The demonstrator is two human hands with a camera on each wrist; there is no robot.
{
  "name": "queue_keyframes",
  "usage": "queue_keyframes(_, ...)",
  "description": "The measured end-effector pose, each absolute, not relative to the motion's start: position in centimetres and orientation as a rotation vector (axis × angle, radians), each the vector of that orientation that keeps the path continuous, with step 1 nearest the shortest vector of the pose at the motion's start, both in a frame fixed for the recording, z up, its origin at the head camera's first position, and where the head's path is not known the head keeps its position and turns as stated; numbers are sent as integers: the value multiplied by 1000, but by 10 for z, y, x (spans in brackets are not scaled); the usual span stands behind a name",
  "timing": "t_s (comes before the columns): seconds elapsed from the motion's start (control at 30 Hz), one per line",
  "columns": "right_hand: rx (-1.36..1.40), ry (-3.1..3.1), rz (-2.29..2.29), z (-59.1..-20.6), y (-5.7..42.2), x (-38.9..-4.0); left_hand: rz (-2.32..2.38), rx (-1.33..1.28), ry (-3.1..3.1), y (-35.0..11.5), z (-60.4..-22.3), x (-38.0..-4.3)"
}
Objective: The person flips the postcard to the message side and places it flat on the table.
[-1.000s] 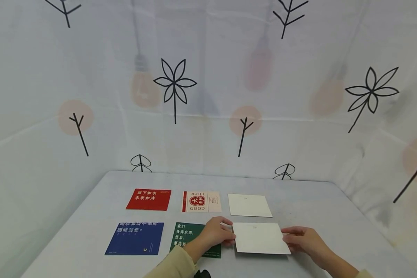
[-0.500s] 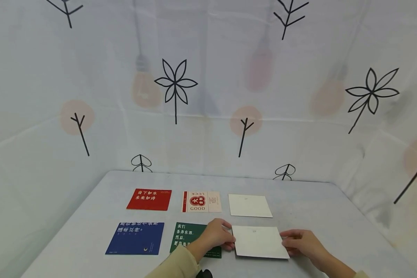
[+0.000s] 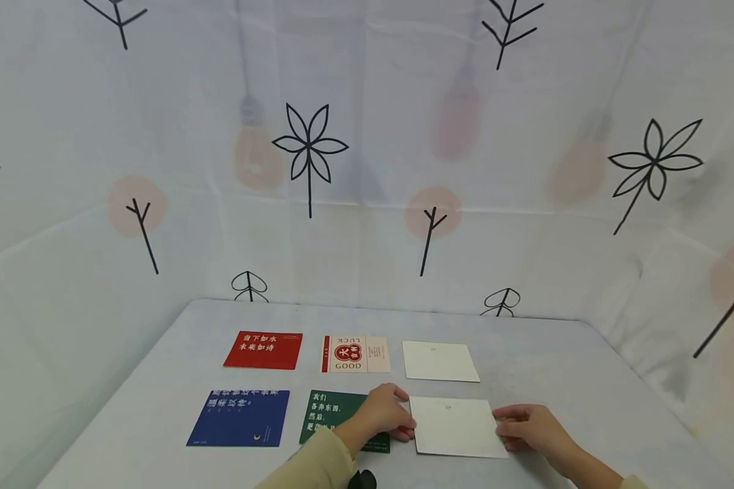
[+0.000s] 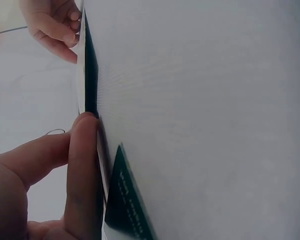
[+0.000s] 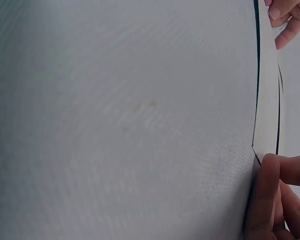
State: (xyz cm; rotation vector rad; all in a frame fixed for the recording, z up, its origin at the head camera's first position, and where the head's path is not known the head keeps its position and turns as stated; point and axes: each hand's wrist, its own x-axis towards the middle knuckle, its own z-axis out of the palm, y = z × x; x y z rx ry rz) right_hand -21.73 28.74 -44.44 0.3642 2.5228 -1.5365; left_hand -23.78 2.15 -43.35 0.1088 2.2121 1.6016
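Note:
A blank-looking white card (image 3: 459, 428) lies low over the near right part of the table, one small mark near its top edge. My left hand (image 3: 380, 415) pinches its left edge, and my right hand (image 3: 537, 432) pinches its right edge. Seen edge-on in the left wrist view, the card (image 4: 91, 75) has a dark green underside. Its near edge looks almost level with the table in the right wrist view, where the fingers (image 5: 264, 195) grip the corner. Under my left forearm and hand, a green card (image 3: 324, 418) with white characters is partly hidden.
The white table (image 3: 544, 367) also bears a blue card (image 3: 238, 421) at near left. A far row holds a red card (image 3: 263, 350), a cream-and-red card (image 3: 376, 353) and another white card (image 3: 440, 361). A patterned cloth (image 3: 367, 170) hangs behind and at the sides.
The white card between my hands has come slightly nearer and down toward the table, and the shadow under its near edge has shrunk. Both hands keep their hold. The other cards have stayed put.

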Motion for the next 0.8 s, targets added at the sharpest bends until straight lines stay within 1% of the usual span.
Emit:
queue_keyframes(0.4, 407, 2557, -1510, -445, 285, -218, 1563, 107, 2239, 21, -431, -235)
queue_keyframes(0.63, 308, 2632, -1484, -438, 283, -218, 1559, 158, 2248, 18, -429, -237)
queue_keyframes(0.8, 259, 2625, -1554, -433, 279, -219, 1584, 185, 2257, 14, -428, -239)
